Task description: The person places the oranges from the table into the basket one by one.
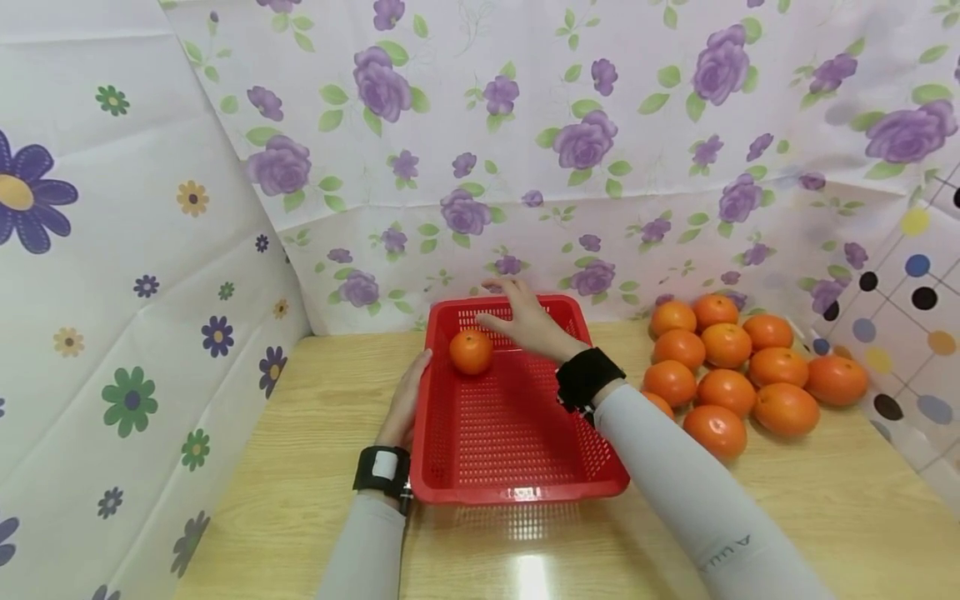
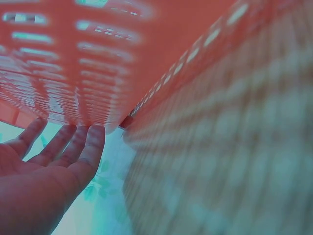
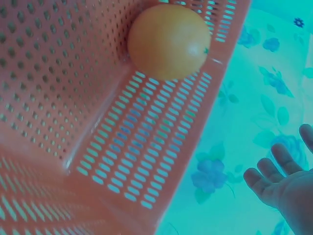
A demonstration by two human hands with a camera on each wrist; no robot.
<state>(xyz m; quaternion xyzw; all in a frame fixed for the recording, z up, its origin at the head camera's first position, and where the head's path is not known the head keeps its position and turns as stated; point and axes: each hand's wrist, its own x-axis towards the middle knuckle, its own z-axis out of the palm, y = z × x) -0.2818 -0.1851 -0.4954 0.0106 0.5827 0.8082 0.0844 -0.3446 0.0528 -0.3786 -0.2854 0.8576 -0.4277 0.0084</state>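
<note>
A red plastic basket (image 1: 510, 425) with slotted walls stands on the table. One orange (image 1: 471, 352) lies in its far left corner; the right wrist view also shows this orange (image 3: 168, 41) against the perforated wall. My left hand (image 1: 405, 400) is at the basket's left side. In the left wrist view its extended fingers (image 2: 93, 144) reach the outer wall of the basket. Over the far part of the basket hovers my right hand (image 1: 528, 323), fingers spread and holding nothing, to the right of the orange. Fingers of that hand (image 3: 288, 183) appear apart from the rim in the right wrist view.
To the right of the basket, several oranges (image 1: 726, 392) lie grouped on the wooden table (image 1: 337, 417); my right forearm passes in front of some. Flowered cloth (image 1: 465, 167) hangs behind the table, with more patterned cloth on both sides.
</note>
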